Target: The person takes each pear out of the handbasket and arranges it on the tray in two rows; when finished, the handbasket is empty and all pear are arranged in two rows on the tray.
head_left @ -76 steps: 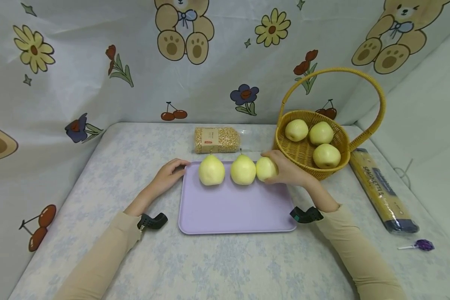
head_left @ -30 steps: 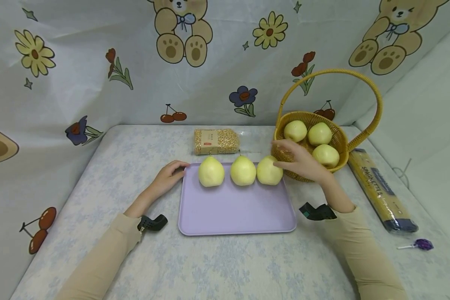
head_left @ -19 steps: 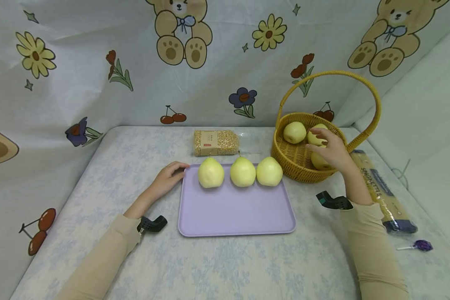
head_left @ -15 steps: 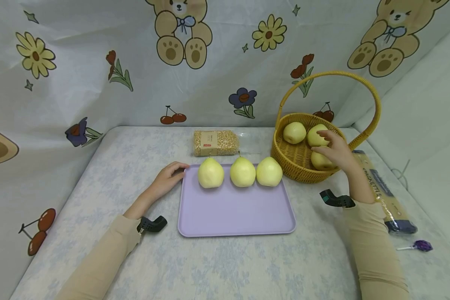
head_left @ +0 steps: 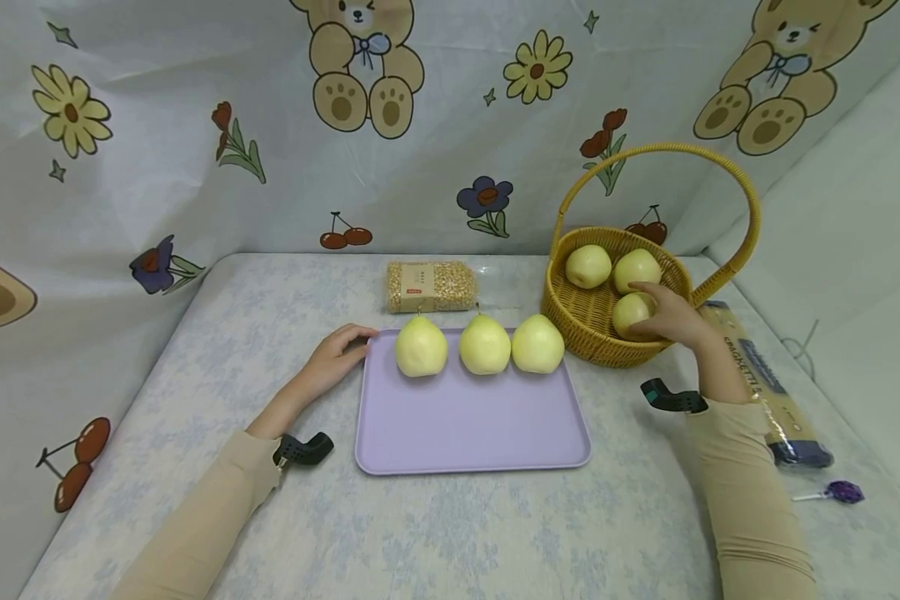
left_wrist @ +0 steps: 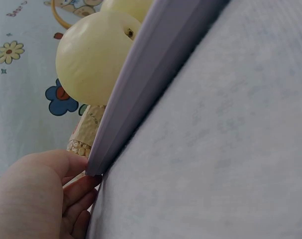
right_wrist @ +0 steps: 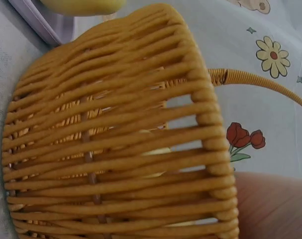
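Note:
A lilac tray (head_left: 472, 425) lies on the table with three pale yellow pears in a row along its far edge: a left pear (head_left: 421, 347), a middle pear (head_left: 484, 345) and a right pear (head_left: 537, 344). My left hand (head_left: 334, 360) holds the tray's far left corner; the left wrist view shows the thumb at the rim and the fingers tucked beside it. My right hand (head_left: 675, 317) reaches over the side of the wicker basket (head_left: 585, 317), thumb and fingers around the nearest pear (head_left: 632, 315). Two more pears lie deeper inside, a left one (head_left: 588, 267) and a back one (head_left: 637, 269).
Behind the tray lies a clear bag of corn kernels (head_left: 433, 287). A spaghetti packet (head_left: 768, 392) and a purple lollipop (head_left: 840, 492) are at the right. The basket's tall handle (head_left: 675, 148) arches overhead. A printed cloth (head_left: 270, 75) hangs behind the table.
My right hand has let go of the right pear on the tray, moved right to the basket, and lowered onto its nearest pear. My left hand has stayed at the tray corner.

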The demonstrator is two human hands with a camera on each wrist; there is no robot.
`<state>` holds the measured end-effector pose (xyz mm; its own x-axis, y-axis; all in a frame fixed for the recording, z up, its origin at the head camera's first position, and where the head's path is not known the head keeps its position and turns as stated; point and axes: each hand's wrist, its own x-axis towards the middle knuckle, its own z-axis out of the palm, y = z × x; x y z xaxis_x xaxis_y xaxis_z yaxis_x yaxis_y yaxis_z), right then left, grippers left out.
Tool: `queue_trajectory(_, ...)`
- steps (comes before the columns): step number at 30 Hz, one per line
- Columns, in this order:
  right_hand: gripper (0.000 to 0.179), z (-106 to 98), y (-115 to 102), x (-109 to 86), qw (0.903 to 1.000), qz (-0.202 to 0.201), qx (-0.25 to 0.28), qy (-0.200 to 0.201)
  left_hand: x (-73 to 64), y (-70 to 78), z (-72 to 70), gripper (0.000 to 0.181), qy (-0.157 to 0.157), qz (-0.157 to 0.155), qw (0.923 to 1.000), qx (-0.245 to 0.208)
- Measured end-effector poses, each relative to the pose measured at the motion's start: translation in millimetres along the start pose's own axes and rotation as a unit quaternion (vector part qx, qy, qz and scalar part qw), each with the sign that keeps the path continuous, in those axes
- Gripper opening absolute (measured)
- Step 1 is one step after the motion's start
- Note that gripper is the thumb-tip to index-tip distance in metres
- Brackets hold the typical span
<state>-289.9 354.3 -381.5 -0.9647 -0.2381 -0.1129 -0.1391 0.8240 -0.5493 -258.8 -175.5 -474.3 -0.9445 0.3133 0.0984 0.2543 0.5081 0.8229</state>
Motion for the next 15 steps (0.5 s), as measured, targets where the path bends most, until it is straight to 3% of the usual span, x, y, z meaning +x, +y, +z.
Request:
queue_trajectory(9,0.085,6.1,-4.9,2.9,0.9996,-0.006,-0.023,-0.019,1.0,-4.6,0.7,0.03,0.001,0.007,1.0,0.001)
queue_trajectory(15,0.084,10.2,-4.1,5.2,0.9997,-0.002,-0.022,0.012,2.0,-5.3,-0.2,0.03,-0.001,0.005,1.0,-0.001)
